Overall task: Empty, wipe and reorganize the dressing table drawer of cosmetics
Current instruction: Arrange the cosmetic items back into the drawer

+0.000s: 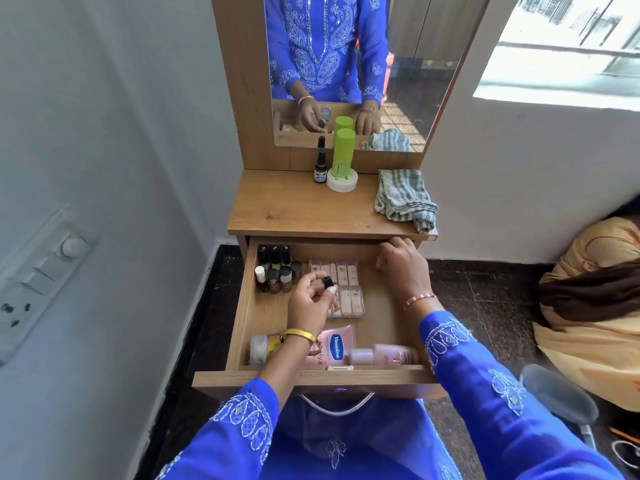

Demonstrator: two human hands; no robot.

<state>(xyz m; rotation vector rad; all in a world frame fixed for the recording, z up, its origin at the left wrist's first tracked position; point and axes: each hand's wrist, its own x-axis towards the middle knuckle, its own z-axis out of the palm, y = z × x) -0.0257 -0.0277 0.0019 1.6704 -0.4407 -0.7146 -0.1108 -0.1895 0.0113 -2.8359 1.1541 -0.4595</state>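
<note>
From the head view, the drawer stands pulled out under the wooden surface, and it is already partly sorted: nail polish bottles stand upright in its far-left corner, a clear compartment case lies mid-drawer, and a Vaseline tube and a pink bottle lie on their sides along the near wall. The left hand hovers above the drawer's middle, its fingers pinched on a small dark-capped bottle whose long axis runs roughly upright, cap toward the back — the cluster of like bottles sits just to the left and farther in, so this hand is plainly the nearer one for setting it there. The right hand reaches to the drawer's far-right corner under the lip of the surface; its fingers curl downward, but whether they hold anything there cannot be made out — the spot is shadowed. On the surface above, a striped cloth lies crumpled at the right, with a green-capped can and a dark dropper bottle near the mirror.
</note>
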